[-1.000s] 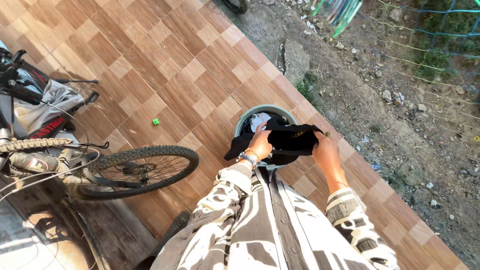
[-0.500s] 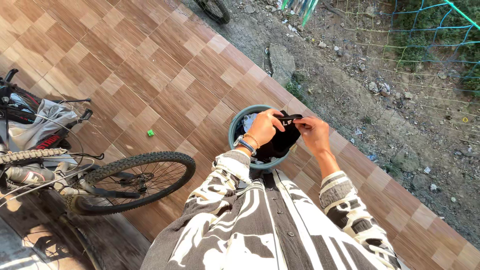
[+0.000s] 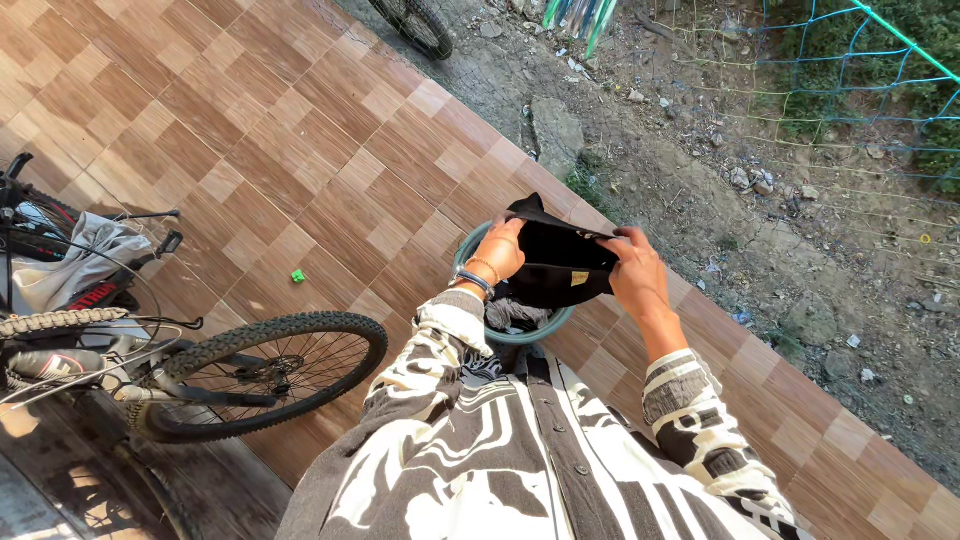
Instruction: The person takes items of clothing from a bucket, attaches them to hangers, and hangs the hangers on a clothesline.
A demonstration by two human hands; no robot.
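Observation:
Both hands hold a black garment (image 3: 556,260) stretched flat above a grey-green bucket (image 3: 466,252) that stands on the tiled floor. My left hand (image 3: 497,252), with a watch and bracelets at the wrist, grips the garment's left edge. At its right edge my right hand (image 3: 634,270) pinches the cloth. A small tan label shows on the underside of the garment. More crumpled laundry (image 3: 513,313) lies inside the bucket, partly hidden by the garment.
A bicycle wheel (image 3: 265,370) and frame stand at the left, with grey cloth (image 3: 70,265) draped over the bike. A small green object (image 3: 297,276) lies on the brown tiles. Beyond the tile edge is stony dirt, a flat rock (image 3: 557,130), netting and another wheel (image 3: 415,22).
The black garment has been lifted out of the bucket, turned and spread wider between my hands. The view has shifted slightly.

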